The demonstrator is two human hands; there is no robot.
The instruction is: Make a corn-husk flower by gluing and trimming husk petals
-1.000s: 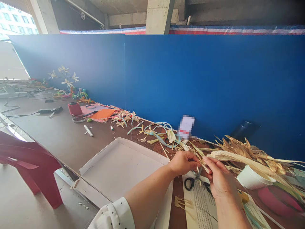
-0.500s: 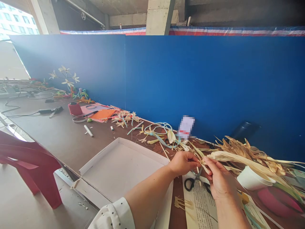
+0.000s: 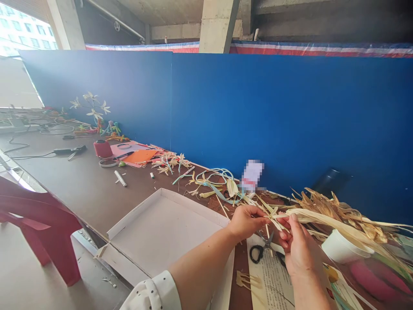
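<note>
Between my hands is a small flower of pale corn husk strips (image 3: 273, 215), its petals spreading outward. My left hand (image 3: 248, 221) is closed, pinching the flower's left side near its centre. My right hand (image 3: 298, 241) is closed too, with thumb and fingers on a petal at the right. Just below the flower, scissors (image 3: 267, 247) with black handles lie partly open on a printed sheet (image 3: 269, 277); my right hand hides part of one handle. Long dried corn husks (image 3: 335, 215) are heaped to the right, behind my right hand.
A shallow white box lid (image 3: 161, 232) lies under my left forearm. A white cup (image 3: 345, 246) and a pink bowl-like object (image 3: 380, 277) are at the right. Blue-green cord (image 3: 222, 172), husk scraps and a red thread spool (image 3: 102, 148) lie along the blue partition (image 3: 274, 107).
My right hand has shifted its grip from the flower's middle to a petal on the right, and its fingers have turned. My left hand stays in nearly the same place.
</note>
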